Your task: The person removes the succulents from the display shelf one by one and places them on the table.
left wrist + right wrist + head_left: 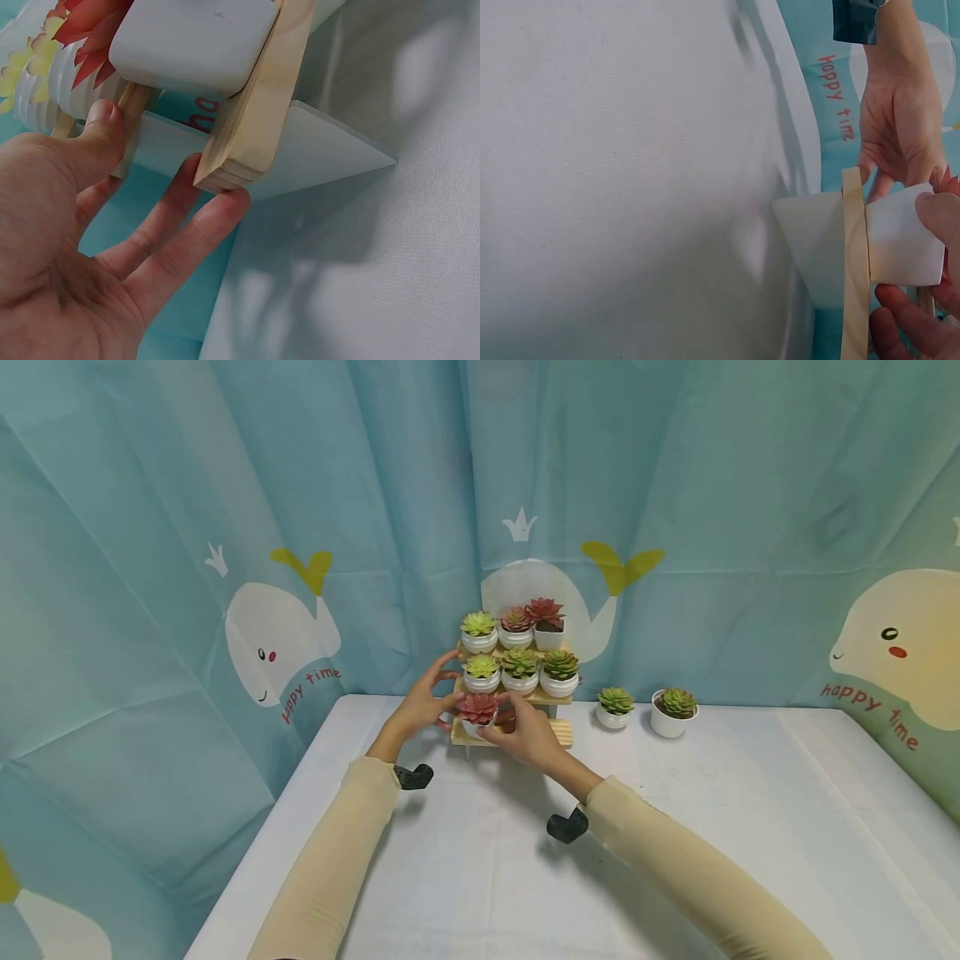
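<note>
A square white pot with a red succulent (pixel 478 710) stands at the left end of the lowest tier of a wooden stepped stand (pixel 561 733). My right hand (pixel 527 735) pinches this pot from the right; in the right wrist view its thumb lies on the white pot wall (pixel 904 240). My left hand (pixel 422 706) is at the stand's left side. Two of its fingertips touch the end of the lowest wooden board (pixel 251 142) in the left wrist view, its fingers spread and loosely bent, its thumb beside the tier above.
Potted succulents fill the two upper tiers, including a dark green one (pixel 559 672) and a red one (pixel 548 620). To the right on the white table (pixel 712 827) stand a small green succulent (pixel 615 706) and another in a round pot (pixel 667 727). A blue curtain (pixel 405 527) hangs behind.
</note>
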Available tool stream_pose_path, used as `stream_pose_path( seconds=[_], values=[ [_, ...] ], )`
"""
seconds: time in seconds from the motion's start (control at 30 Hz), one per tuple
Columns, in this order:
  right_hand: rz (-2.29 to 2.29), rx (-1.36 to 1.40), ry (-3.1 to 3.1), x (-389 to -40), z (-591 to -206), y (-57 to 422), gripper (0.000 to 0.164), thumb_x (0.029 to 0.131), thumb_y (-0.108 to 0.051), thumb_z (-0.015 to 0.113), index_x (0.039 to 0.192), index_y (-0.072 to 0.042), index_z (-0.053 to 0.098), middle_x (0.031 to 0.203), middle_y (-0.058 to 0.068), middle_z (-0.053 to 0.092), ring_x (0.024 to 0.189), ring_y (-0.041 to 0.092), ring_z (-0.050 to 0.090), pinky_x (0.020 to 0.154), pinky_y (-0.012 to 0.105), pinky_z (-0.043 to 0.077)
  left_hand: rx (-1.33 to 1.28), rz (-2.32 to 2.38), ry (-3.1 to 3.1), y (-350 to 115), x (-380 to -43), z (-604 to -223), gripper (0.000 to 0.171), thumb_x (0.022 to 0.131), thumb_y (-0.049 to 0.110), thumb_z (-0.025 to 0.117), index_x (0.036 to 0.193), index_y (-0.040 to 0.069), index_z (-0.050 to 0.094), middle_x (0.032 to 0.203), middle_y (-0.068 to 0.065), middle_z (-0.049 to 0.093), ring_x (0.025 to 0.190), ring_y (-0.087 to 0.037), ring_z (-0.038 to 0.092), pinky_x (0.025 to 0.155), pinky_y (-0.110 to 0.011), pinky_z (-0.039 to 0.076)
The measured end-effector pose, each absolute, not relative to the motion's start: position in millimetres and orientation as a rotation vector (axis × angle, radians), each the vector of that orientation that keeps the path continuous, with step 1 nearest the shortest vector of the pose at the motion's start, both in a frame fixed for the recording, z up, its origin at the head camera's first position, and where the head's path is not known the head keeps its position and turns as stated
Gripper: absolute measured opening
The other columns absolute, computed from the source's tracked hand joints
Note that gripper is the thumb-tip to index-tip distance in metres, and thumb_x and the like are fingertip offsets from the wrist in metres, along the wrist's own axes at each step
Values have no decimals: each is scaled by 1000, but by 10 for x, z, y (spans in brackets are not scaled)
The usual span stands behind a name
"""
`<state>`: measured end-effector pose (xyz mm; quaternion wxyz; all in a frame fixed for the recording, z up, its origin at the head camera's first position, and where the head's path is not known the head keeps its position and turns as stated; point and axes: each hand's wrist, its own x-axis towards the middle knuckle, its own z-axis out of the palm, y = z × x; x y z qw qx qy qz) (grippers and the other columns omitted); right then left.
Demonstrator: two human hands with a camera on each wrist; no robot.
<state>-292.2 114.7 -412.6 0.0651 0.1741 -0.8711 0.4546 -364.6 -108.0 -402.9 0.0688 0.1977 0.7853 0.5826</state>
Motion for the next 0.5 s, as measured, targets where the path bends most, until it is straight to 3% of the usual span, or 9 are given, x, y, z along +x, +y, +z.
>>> stream_pose_path(
  seconds=[0.33, 0.5],
  values=[
    [1437, 539, -2649, -2889, -4071, 1184, 53, 94, -19, 77, 137, 0, 53, 119, 19, 70, 107, 32, 71, 88, 43, 60, 595, 1737, 2366, -1075, -3661, -4038, 75, 104, 10, 63, 161, 42, 27, 155, -14, 41, 95, -38, 70, 67, -64, 60],
    [1459, 521, -2694, -2885, -4032, 1222, 55, 93, -19, 78, 140, -3, 53, 121, 16, 70, 108, 29, 70, 88, 41, 60, 588, 1734, 2367, -1075, -3651, -4029, 75, 104, 11, 63, 161, 42, 26, 155, -14, 40, 92, -38, 71, 67, -63, 60]
  ],
)
